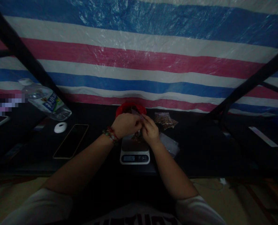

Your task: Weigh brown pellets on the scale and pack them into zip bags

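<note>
My left hand point(126, 124) and my right hand point(150, 130) meet over a small digital kitchen scale point(134, 154) on the dark table. Both hands are closed, fingers pinched together on a small clear plastic bag point(137, 113) held between them. A red bowl point(128, 108) sits just behind the hands, partly hidden by them. Beaded bracelets circle my left wrist. What lies on the scale's platform is too dark to make out.
A filled clear bag of brownish bits point(164, 120) lies right of the bowl, with empty bags point(170, 145) beside the scale. A phone point(71, 140), a white round object point(60, 127) and a water bottle point(45, 100) lie at left. A striped tarp point(139, 56) hangs behind.
</note>
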`<action>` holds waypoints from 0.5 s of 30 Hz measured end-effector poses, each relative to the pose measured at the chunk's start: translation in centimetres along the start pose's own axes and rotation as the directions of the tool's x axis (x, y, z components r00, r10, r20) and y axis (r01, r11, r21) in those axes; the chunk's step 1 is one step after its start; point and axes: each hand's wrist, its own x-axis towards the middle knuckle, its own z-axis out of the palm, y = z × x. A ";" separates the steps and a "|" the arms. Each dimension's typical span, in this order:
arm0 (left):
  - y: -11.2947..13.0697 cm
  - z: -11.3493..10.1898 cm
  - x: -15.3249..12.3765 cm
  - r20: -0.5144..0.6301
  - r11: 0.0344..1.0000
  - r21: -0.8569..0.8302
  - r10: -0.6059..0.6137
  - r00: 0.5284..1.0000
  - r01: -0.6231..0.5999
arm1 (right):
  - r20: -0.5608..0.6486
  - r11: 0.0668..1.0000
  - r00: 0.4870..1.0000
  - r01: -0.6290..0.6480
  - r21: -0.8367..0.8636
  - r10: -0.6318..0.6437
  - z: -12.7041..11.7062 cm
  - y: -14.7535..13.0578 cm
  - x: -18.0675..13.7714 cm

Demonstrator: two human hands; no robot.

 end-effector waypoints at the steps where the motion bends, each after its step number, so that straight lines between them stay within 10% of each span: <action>1: 0.1 0.0 0.1 -0.012 0.999 -0.033 -0.008 1.000 0.007 | -0.009 1.000 1.000 -0.014 -0.007 0.013 0.0 0.0 0.0; 8: 0.6 -1.1 0.9 0.008 0.995 -0.037 0.090 0.996 -0.090 | -0.073 0.997 0.996 -0.059 -0.057 0.055 0.1 0.5 -0.2; 15: -3.9 -0.2 0.5 0.117 0.982 -0.181 0.083 0.990 -0.061 | -0.202 0.981 0.968 -0.171 -0.091 0.150 -0.8 1.8 0.2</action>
